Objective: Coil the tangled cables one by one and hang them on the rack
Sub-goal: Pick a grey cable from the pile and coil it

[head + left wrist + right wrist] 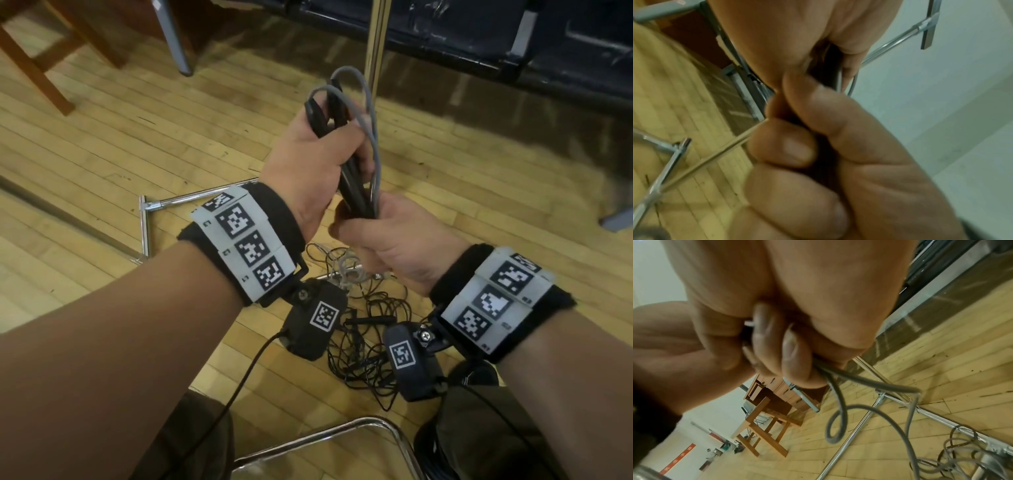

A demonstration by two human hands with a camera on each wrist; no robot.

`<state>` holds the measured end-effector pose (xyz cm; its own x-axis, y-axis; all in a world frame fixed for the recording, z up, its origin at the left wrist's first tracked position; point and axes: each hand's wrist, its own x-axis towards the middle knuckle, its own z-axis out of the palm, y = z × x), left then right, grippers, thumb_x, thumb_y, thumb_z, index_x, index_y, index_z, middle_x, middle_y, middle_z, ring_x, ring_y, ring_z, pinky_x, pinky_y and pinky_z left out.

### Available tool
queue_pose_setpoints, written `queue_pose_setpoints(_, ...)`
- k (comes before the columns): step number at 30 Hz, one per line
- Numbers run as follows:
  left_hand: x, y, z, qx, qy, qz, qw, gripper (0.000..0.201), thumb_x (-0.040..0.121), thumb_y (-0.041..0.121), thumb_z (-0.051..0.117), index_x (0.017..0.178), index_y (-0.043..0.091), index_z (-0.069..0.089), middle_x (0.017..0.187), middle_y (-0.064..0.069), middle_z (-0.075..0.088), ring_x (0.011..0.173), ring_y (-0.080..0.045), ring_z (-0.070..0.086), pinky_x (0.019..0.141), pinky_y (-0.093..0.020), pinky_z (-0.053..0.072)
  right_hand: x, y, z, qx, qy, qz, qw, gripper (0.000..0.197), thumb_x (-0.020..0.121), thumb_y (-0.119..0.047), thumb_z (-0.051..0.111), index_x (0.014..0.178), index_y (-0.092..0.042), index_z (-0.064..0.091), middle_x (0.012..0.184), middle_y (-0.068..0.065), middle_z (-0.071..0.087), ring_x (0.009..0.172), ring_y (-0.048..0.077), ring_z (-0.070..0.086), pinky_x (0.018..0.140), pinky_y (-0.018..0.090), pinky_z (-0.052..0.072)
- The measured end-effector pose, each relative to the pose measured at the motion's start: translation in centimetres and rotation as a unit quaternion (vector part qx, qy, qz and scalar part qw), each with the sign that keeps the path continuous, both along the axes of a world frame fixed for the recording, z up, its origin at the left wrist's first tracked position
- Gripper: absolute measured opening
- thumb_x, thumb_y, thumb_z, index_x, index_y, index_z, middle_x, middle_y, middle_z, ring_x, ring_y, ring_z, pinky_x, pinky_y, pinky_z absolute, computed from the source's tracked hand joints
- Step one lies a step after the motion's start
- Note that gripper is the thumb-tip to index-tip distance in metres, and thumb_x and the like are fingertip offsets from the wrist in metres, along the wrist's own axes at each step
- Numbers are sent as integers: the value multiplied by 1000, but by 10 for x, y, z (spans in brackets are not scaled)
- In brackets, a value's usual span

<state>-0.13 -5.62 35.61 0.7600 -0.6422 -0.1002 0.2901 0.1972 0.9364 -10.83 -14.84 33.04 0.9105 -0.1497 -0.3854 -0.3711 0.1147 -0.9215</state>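
Between my two hands I hold a coiled bundle of black and grey cable [356, 171], upright over the floor. My left hand [318, 150] grips its upper part, and a grey loop [368, 102] sticks out above the fingers. The right hand [383, 229] grips the bundle's lower end. My left hand's fingers [797, 146] are curled tight in the left wrist view. In the right wrist view my right hand [789, 352] clasps the cable, and loose grey cable [840, 399] hangs from it in loops. The rack's chrome pole [376, 44] rises just behind the bundle.
A tangle of thin black and pale cables [363, 329] lies on the wooden floor under my wrists. The rack's chrome base bars [191, 200] lie to the left. A chrome chair frame [325, 435] is near my legs, a wooden stool [34, 68] far left, dark benches [479, 34] behind.
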Motion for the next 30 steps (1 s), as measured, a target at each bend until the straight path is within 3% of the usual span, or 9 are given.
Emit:
queue_pose_setpoints(5, 28, 21, -10, 15, -56, -40, 998, 31, 89, -10, 66, 110, 11, 56, 84, -1, 69, 79, -29, 72, 82, -49, 62, -5, -12, -1, -255, 29, 16, 966, 14, 89, -20, 69, 81, -18, 58, 66, -4, 49, 56, 11, 48, 57, 35, 45)
queue_pose_setpoints(9, 50, 42, -12, 151, -205, -71, 964, 20, 89, 12, 72, 97, 29, 65, 93, -3, 71, 92, -37, 73, 83, -54, 62, -11, -20, -4, -336, 58, 35, 939, 9, 88, -27, 70, 90, -24, 62, 75, -1, 61, 62, 13, 58, 59, 32, 54)
queue_pose_setpoints(11, 48, 50, -10, 291, -333, -129, 888, 12, 89, 33, 72, 89, 42, 64, 90, 5, 70, 82, -23, 71, 71, -48, 61, -12, -23, -3, -386, 69, 63, 918, 11, 87, -28, 71, 88, -27, 61, 75, -4, 61, 60, 11, 58, 52, 26, 49)
queue_pose_setpoints(14, 34, 53, -8, 455, -445, -300, 711, 22, 86, 67, 62, 91, 46, 59, 84, 14, 63, 72, -3, 59, 60, -26, 44, -12, -20, 0, -437, 92, 118, 887, 14, 86, -27, 72, 89, -32, 59, 80, -7, 61, 69, 6, 58, 53, 20, 39)
queue_pose_setpoints(15, 29, 52, -8, 479, -445, -347, 672, 30, 84, 73, 61, 91, 44, 58, 83, 13, 64, 72, -2, 58, 59, -25, 42, -11, -18, 0, -446, 96, 137, 879, 15, 86, -26, 72, 90, -33, 59, 81, -8, 61, 71, 5, 57, 54, 21, 38)
queue_pose_setpoints(17, 21, 49, -8, 502, -413, -417, 636, 38, 82, 73, 65, 90, 37, 60, 78, 10, 65, 69, -5, 60, 59, -24, 41, -12, -14, 2, -462, 97, 172, 865, 15, 86, -26, 71, 93, -34, 60, 82, -9, 60, 73, 5, 56, 55, 22, 38)
queue_pose_setpoints(22, 6, 39, -19, 534, -369, -479, 591, 32, 86, 64, 72, 89, 34, 63, 77, 9, 66, 67, -7, 61, 59, -22, 42, -12, 0, 3, -466, 79, 226, 852, 17, 87, -24, 67, 101, -33, 60, 85, -9, 59, 77, 8, 57, 67, 29, 53)
queue_pose_setpoints(27, -3, 33, -26, 493, -297, -454, 681, 18, 93, 34, 76, 103, 28, 63, 84, -2, 76, 61, -13, 72, 60, -24, 60, -10, 1, 3, -462, 64, 220, 856, 20, 86, -20, 67, 101, -33, 59, 86, -10, 60, 80, 8, 58, 67, 27, 49)
queue_pose_setpoints(30, -4, 31, -27, 500, -388, -416, 654, 20, 94, 34, 73, 101, 35, 55, 85, 6, 69, 63, -7, 63, 56, -21, 48, -11, -5, 3, -456, 70, 200, 864, 26, 85, -18, 68, 102, -35, 59, 87, -12, 60, 80, 6, 58, 64, 25, 46)
